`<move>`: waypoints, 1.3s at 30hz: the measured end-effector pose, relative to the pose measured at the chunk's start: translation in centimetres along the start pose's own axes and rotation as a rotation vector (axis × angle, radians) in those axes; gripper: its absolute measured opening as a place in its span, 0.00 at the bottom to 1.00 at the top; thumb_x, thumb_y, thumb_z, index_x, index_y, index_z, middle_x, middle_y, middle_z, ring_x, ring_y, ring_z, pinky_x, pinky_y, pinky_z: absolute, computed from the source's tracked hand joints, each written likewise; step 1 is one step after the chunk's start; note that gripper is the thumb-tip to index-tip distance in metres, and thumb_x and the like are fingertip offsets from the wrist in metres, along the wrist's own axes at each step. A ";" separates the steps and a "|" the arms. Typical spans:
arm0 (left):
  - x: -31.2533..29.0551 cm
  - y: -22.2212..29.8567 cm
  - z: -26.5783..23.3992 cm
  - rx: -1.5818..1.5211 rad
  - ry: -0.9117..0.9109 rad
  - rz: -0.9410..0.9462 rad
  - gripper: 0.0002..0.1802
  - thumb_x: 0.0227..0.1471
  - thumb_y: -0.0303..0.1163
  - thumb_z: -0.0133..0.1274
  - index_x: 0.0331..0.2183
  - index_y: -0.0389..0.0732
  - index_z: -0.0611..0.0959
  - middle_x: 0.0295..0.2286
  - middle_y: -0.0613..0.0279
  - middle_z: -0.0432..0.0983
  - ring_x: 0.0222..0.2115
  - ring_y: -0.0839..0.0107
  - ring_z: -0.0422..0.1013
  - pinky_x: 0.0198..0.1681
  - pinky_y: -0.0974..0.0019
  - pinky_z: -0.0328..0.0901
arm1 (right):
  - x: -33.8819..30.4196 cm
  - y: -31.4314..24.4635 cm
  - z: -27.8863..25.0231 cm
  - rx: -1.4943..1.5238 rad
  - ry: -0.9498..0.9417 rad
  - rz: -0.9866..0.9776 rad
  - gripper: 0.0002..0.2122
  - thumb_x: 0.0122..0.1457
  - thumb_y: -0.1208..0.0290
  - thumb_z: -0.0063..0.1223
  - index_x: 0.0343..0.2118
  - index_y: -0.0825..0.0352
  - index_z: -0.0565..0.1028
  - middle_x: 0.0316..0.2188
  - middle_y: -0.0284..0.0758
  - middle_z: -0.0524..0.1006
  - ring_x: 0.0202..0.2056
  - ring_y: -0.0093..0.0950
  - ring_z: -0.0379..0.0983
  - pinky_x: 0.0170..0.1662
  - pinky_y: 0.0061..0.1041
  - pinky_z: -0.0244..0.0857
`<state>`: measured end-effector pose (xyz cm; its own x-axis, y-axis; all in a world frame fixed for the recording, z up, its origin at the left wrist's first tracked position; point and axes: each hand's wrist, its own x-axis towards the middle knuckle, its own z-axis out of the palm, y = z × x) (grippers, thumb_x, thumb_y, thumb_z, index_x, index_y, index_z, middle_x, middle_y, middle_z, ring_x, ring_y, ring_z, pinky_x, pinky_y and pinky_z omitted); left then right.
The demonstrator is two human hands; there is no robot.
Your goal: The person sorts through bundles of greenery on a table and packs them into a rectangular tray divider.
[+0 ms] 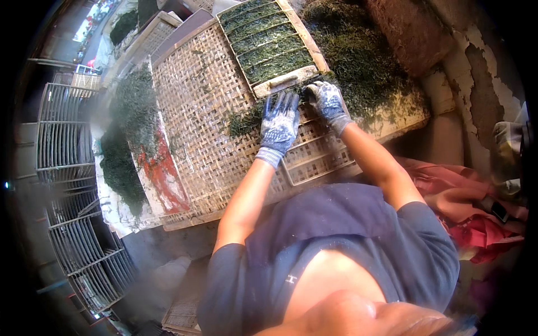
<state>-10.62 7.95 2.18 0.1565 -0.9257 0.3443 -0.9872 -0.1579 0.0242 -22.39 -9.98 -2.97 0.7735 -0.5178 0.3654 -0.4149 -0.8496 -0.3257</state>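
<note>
A rectangular frame [311, 29] with crosswise slats lies on a woven bamboo mat [204, 106]. Shredded dark green plant matter [273, 42] fills the spaces between its slats. My left hand [280, 120], in a grey-and-white work glove, is open, fingers stretched toward the frame's near end bar. A loose green clump [245, 123] lies on the mat beside it. At the frame's near right corner, my right hand [328, 102], gloved alike, has its fingers curled closed next to more green bits. What it grips, if anything, is hidden.
A large heap of green plant matter [358, 61] lies on the right. More green matter [134, 106] spreads along the left, by a red-stained strip [163, 168]. Slatted racks [64, 129] stand far left. Reddish cloth [448, 190] with a phone-like object [499, 211] is at right.
</note>
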 end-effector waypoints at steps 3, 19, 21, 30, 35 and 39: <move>-2.1 -2.2 0.4 0.041 -0.144 -0.198 0.28 0.65 0.37 0.49 0.65 0.48 0.73 0.61 0.57 0.74 0.65 0.61 0.66 0.74 0.45 0.44 | 0.4 -0.1 -2.9 -0.158 -0.104 0.218 0.13 0.55 0.61 0.65 0.44 0.54 0.82 0.43 0.35 0.81 0.44 0.34 0.78 0.51 0.37 0.71; -0.7 1.5 2.5 0.021 -0.137 -0.177 0.34 0.64 0.44 0.52 0.67 0.47 0.69 0.65 0.53 0.67 0.68 0.54 0.59 0.74 0.44 0.45 | -1.4 1.1 -5.9 0.228 -0.312 -0.057 0.28 0.51 0.69 0.61 0.59 0.60 0.75 0.60 0.42 0.75 0.60 0.38 0.73 0.69 0.40 0.61; 0.7 2.8 1.3 -0.018 -0.153 -0.147 0.35 0.65 0.41 0.48 0.70 0.43 0.65 0.69 0.49 0.59 0.71 0.54 0.53 0.76 0.46 0.39 | 0.4 4.6 -7.7 0.173 -0.270 0.056 0.33 0.50 0.64 0.61 0.64 0.59 0.70 0.67 0.45 0.68 0.66 0.45 0.66 0.72 0.42 0.54; 5.9 4.9 8.7 -0.213 -0.142 -0.025 0.33 0.59 0.39 0.53 0.62 0.35 0.73 0.60 0.38 0.70 0.61 0.43 0.67 0.65 0.44 0.60 | 0.4 6.1 -6.1 -0.028 -0.192 -0.031 0.22 0.50 0.68 0.68 0.51 0.62 0.80 0.55 0.46 0.77 0.60 0.44 0.72 0.64 0.41 0.66; 5.5 3.8 12.5 0.227 -0.231 -0.059 0.18 0.59 0.41 0.53 0.46 0.42 0.81 0.40 0.49 0.78 0.44 0.51 0.75 0.55 0.49 0.68 | 3.3 -4.1 -4.2 0.001 -0.110 -0.078 0.06 0.58 0.73 0.58 0.37 0.64 0.80 0.36 0.38 0.84 0.34 0.37 0.84 0.34 0.30 0.77; 4.7 5.5 9.8 0.017 0.130 -0.039 0.14 0.60 0.44 0.52 0.36 0.43 0.83 0.32 0.49 0.81 0.38 0.46 0.78 0.45 0.44 0.71 | 3.0 -14.4 -1.5 -0.033 -0.281 -0.251 0.07 0.60 0.68 0.56 0.36 0.65 0.80 0.34 0.39 0.84 0.33 0.33 0.83 0.36 0.36 0.76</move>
<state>-15.02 -0.62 -5.24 0.1886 -0.8664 0.4624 -0.9795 -0.1999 0.0249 -14.76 0.52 4.10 0.9524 -0.2495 0.1750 -0.2077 -0.9516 -0.2264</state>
